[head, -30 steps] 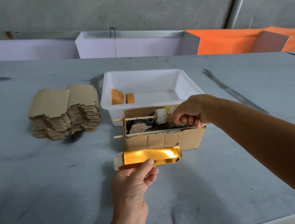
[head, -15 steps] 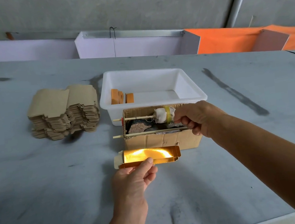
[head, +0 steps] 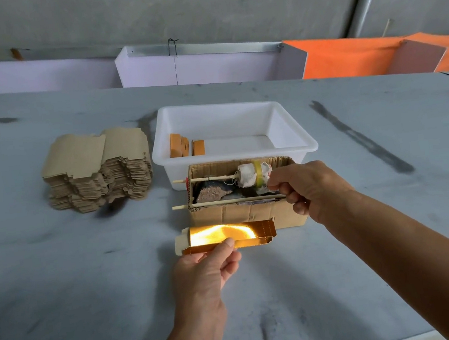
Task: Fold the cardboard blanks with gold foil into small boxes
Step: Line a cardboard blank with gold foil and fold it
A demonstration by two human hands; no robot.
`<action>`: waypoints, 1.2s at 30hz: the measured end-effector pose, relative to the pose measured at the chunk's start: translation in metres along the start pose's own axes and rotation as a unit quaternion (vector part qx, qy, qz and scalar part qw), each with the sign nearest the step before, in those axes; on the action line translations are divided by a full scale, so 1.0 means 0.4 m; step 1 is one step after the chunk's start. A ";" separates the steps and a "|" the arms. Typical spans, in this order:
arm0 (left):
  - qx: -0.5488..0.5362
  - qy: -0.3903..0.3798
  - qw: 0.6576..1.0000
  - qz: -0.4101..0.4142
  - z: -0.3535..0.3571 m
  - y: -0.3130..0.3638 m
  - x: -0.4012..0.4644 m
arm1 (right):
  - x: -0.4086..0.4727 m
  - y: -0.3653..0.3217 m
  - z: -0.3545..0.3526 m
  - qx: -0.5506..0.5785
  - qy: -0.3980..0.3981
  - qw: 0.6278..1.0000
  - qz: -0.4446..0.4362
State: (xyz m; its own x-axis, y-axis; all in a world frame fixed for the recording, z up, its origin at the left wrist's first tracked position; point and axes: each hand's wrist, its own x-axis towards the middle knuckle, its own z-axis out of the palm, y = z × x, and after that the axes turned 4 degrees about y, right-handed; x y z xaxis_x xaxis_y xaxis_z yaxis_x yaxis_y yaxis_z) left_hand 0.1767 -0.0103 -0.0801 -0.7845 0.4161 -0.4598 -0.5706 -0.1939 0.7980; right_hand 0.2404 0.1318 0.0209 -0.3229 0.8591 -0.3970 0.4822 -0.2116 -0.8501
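**Gold blank held one-handed: slip and glue-smear risk**

Left hand (head: 204,272): pinches the gold blank (head: 226,236) by its near edge, above the surface (head: 64,300); a one-sided hold may let it sag or twist.

Right hand (head: 304,191): just beyond, fingers curled on a stick (head: 229,202) across the cardboard box (head: 239,215); it could drag the box or smear.

Farther left: stacked blanks (head: 97,170), untouched.

Left hand (head: 201,273): extended forward from the lower centre, forearm bare, thumb on top and fingers curled beneath in a pinch grip. Right hand (head: 309,191): reaches in from the lower right on a bare, outstretched arm, back of hand up, fingers curled, thumb and forefinger pinched together.
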 end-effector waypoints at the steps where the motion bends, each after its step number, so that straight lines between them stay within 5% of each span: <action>1: 0.002 0.000 1.000 0.001 0.000 0.000 0.000 | -0.001 0.001 0.002 0.003 0.002 1.000 0.000; 13: 0.056 0.006 0.993 0.099 0.030 0.024 0.005 | -0.006 0.050 0.033 0.086 0.053 0.991 -0.083; 36: 0.076 -0.025 0.991 0.110 0.042 0.011 0.017 | 0.014 0.151 0.037 0.180 -0.009 0.950 -0.255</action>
State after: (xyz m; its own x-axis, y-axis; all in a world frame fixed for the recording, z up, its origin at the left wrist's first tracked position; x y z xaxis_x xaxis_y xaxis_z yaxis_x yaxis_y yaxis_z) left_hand 0.1732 0.0066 -0.0731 -0.8708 0.4226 -0.2511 -0.3409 -0.1511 0.9279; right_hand 0.2555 0.1169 -0.0379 -0.4558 0.8850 0.0943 -0.0485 0.0811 -0.9955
